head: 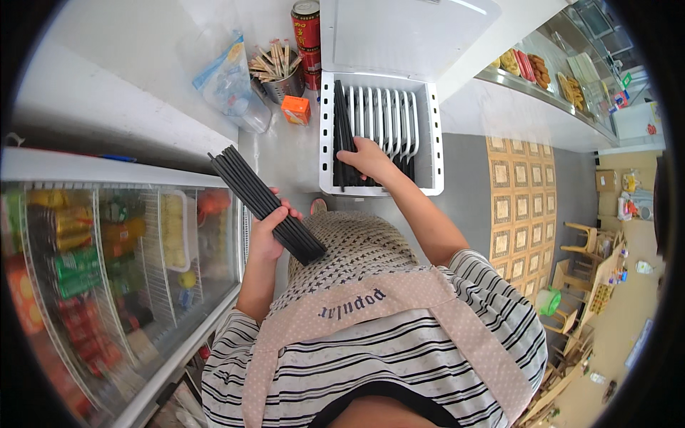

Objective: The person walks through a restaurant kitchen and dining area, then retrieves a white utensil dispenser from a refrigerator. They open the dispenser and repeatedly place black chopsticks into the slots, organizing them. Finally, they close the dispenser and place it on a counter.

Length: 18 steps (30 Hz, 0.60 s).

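Observation:
My left hand (270, 227) is closed around a thick bundle of black chopsticks (251, 190), held at a slant in front of the apron. My right hand (369, 163) reaches into a white chopstick dispenser box (435, 128). Its thumb and fingers grip black chopsticks (341, 112) standing along the box's left inner side; the lower fingers are partly hidden. White looped dividers (385, 115) fill the rest of the box, with more dark chopsticks showing at their near ends. The box's whitish lid (385, 37) is raised at the back.
Left of the box stand an orange carton (296, 110), a metal holder (289, 88) of wrapped sticks, stacked red cans (306, 27) and a plastic bag (225, 80) by a clear container. A glass-doored drinks fridge (134, 251) flanks me at left. Farther right are a food counter (562, 101) and wooden chairs (580, 237).

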Tool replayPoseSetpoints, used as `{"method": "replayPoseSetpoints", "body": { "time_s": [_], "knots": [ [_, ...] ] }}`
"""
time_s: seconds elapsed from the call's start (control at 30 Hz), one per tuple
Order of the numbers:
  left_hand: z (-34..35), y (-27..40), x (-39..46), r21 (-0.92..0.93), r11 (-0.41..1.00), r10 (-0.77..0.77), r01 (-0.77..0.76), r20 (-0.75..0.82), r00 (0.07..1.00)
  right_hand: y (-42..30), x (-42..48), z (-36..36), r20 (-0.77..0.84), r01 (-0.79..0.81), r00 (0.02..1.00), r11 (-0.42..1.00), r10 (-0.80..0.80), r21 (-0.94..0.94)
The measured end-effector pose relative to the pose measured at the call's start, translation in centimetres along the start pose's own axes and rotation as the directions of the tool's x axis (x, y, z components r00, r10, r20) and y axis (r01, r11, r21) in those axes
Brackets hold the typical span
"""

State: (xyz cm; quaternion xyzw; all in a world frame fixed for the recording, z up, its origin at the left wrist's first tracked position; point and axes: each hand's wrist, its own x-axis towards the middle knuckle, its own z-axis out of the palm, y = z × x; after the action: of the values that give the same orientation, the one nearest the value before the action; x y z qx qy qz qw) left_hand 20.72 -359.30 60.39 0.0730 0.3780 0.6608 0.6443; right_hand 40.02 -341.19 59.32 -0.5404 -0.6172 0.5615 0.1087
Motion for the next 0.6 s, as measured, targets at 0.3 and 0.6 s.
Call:
{"method": "replayPoseSetpoints", "body": {
  "time_s": [0.3,0.6],
  "knots": [
    [-1.8,3.5,4.8,0.056,0.990,-0.129,0.127,0.051,0.990,-0.6,-1.3,0.4,-0.138,0.070,0.980,0.894,-0.145,-0.443],
    [0.0,2.9,6.4,0.028,0.988,-0.154,0.152,0.074,0.985,-0.5,-1.6,0.8,0.062,0.029,0.998,0.869,0.002,-0.494]
  ]
}}
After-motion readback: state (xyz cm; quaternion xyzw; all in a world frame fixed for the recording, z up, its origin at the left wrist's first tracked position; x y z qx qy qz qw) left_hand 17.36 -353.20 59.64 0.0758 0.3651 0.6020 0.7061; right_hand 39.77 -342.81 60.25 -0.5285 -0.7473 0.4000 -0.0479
